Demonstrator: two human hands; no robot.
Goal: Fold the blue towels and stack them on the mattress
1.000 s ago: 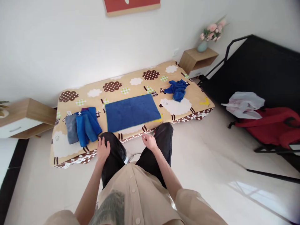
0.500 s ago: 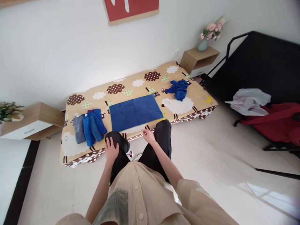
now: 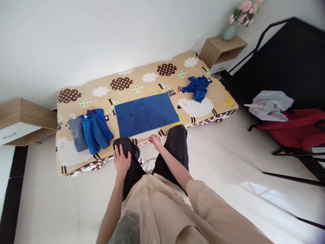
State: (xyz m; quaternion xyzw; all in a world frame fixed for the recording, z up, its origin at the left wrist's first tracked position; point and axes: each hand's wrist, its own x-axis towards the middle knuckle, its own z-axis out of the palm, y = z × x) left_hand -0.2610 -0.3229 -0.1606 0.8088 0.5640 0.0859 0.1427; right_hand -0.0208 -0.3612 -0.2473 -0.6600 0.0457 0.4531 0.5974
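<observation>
Your left hand (image 3: 122,162) rests on your left knee (image 3: 129,143), fingers spread apart; your right hand (image 3: 155,140) hangs between your knees, its fingers loosely apart, near the flat blue cloth (image 3: 147,115) on the bed (image 3: 219,98), between folded cloths (image 3: 91,134) and a crumpled blue cloth (image 3: 199,89)
</observation>
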